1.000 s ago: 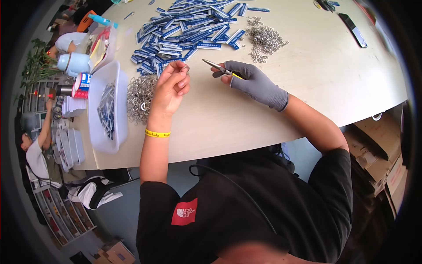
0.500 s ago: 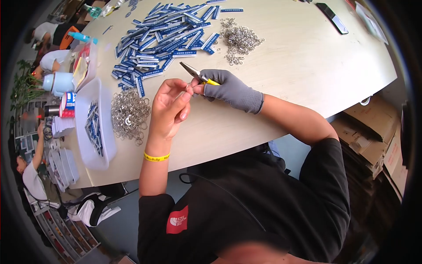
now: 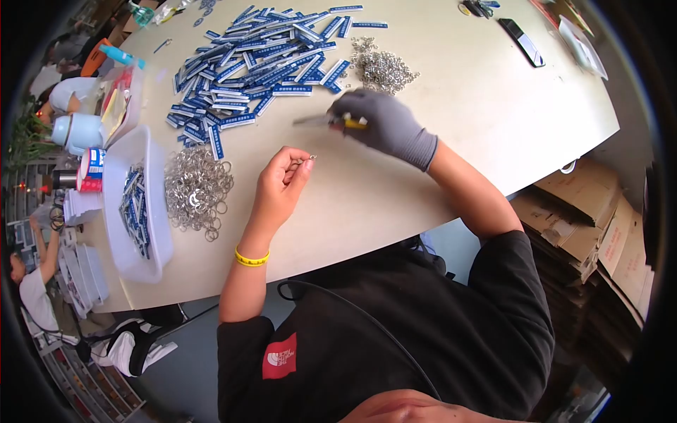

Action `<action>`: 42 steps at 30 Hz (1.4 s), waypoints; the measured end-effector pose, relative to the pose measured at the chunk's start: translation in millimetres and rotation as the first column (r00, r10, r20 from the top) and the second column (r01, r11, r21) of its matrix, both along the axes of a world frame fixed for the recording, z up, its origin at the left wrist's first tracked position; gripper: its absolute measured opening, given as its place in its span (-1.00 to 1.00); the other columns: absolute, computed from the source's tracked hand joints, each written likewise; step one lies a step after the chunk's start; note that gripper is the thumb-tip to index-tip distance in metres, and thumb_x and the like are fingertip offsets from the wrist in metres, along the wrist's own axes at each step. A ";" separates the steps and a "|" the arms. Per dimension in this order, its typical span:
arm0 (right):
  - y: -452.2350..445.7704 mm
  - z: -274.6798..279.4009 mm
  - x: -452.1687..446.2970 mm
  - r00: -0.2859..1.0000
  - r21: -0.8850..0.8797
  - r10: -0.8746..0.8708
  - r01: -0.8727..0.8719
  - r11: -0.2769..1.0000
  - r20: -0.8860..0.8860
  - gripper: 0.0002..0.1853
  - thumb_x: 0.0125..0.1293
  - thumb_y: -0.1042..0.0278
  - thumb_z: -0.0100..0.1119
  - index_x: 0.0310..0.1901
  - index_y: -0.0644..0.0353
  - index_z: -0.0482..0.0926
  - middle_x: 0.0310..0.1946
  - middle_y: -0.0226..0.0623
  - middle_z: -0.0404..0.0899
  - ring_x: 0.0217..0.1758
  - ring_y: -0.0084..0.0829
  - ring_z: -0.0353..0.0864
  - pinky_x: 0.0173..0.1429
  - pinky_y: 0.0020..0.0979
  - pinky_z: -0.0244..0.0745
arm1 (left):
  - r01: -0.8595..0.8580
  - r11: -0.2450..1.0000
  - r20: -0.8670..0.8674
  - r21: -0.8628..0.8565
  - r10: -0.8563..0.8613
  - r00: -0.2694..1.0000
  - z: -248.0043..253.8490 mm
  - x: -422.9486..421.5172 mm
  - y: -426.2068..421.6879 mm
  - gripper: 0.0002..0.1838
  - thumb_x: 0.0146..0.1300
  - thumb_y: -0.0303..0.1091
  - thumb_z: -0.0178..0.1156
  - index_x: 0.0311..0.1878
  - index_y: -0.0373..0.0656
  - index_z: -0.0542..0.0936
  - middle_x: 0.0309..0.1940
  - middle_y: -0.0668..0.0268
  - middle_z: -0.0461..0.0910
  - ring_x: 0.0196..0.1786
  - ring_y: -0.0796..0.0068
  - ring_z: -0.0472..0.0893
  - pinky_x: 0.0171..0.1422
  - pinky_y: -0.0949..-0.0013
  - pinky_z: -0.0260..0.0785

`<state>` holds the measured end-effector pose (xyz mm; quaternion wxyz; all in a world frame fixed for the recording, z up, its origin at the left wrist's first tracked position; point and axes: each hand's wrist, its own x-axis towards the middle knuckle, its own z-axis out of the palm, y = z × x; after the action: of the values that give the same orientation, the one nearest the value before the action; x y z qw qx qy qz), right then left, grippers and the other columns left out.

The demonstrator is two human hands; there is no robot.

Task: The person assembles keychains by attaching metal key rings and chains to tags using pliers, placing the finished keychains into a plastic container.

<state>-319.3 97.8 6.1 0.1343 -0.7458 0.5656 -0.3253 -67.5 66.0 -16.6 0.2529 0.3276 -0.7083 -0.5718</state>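
My bare left hand [image 3: 281,185], with a yellow wristband, pinches a small silver metal link [image 3: 312,158] between thumb and fingertips; its exact shape is too small to make out. Up and to the right, my right hand [image 3: 388,125] in a grey fingerless glove grips yellow-handled pliers [image 3: 314,120], whose jaws are blurred and point left, apart from the link. Beyond the gloved hand lies a heap of small metal links [image 3: 384,69]. Left of my bare hand is a pile of key rings [image 3: 197,189]. A large pile of blue and white tags [image 3: 254,60] lies behind both hands.
A translucent bin [image 3: 161,243] holding more blue tags stands at the table's left. A phone [image 3: 522,42] lies at the far right. Cardboard [image 3: 564,218] is stacked beside the table on the right. Another person [image 3: 44,285] is at far left.
My hands have come apart: the right hand with the pliers has moved up and right, away from the left. The left hand has lowered slightly, still pinching the small link.
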 end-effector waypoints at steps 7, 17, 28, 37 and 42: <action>-52.4 7.3 -59.6 0.850 -0.078 -0.285 0.280 0.957 -0.444 -0.83 0.23 0.24 0.34 -0.15 -0.02 0.71 -0.03 -0.46 0.62 0.01 -0.22 0.64 0.08 -0.19 0.56 | -0.092 0.982 -0.158 0.164 0.118 0.980 7.3 4.9 -5.2 -0.90 0.46 -0.42 0.16 -0.08 -0.24 0.55 -0.27 0.48 0.60 -0.31 0.87 0.45 -0.21 0.72 0.30; -64.7 1.5 -44.9 0.814 -0.075 -0.250 0.248 0.966 -0.524 -0.82 0.27 0.22 0.30 -0.16 0.06 0.64 -0.14 -0.36 0.64 -0.04 -0.18 0.63 0.03 -0.16 0.56 | -0.133 0.987 -0.211 0.094 0.150 0.966 11.7 7.3 -7.6 -0.90 0.44 -0.44 0.19 -0.08 -0.25 0.59 -0.35 0.52 0.58 -0.43 0.91 0.34 -0.36 0.71 0.19; 3.1 22.1 38.6 0.868 0.253 0.111 -0.260 0.932 0.484 -0.74 0.28 0.53 0.34 -0.04 0.18 0.53 -0.28 -0.33 0.69 -0.15 -0.52 0.74 -0.04 -0.47 0.57 | -0.216 0.940 -0.117 -0.263 0.191 0.975 6.6 6.4 -1.7 -0.95 0.34 -0.50 0.27 -0.18 -0.20 0.60 -0.62 0.42 0.48 -0.58 0.78 0.46 -0.43 0.60 0.32; 7.0 17.6 51.3 0.897 0.230 0.090 -0.207 0.951 0.434 -0.72 0.23 0.38 0.43 -0.11 0.16 0.52 -0.37 -0.30 0.66 -0.33 -0.46 0.64 -0.15 -0.44 0.53 | -0.218 0.876 -0.173 -0.430 0.157 0.972 0.0 2.7 0.6 -0.92 0.26 -0.50 0.31 -0.22 -0.16 0.59 -0.59 0.32 0.57 -0.63 0.54 0.55 -0.47 0.48 0.36; 7.7 12.1 55.6 0.887 0.214 0.052 -0.167 0.963 0.459 -0.75 0.25 0.39 0.41 -0.12 0.17 0.53 -0.36 -0.28 0.67 -0.31 -0.45 0.64 -0.14 -0.44 0.53 | -0.146 0.810 -0.059 -0.567 0.137 0.989 10.8 8.1 1.3 -0.93 0.27 -0.53 0.29 -0.21 -0.19 0.61 -0.62 0.36 0.51 -0.65 0.68 0.43 -0.53 0.51 0.24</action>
<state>-263.7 105.5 18.3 0.3714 -0.6587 0.5120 -0.4076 -59.4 67.3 -5.7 0.3863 0.2844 -0.8185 -0.3161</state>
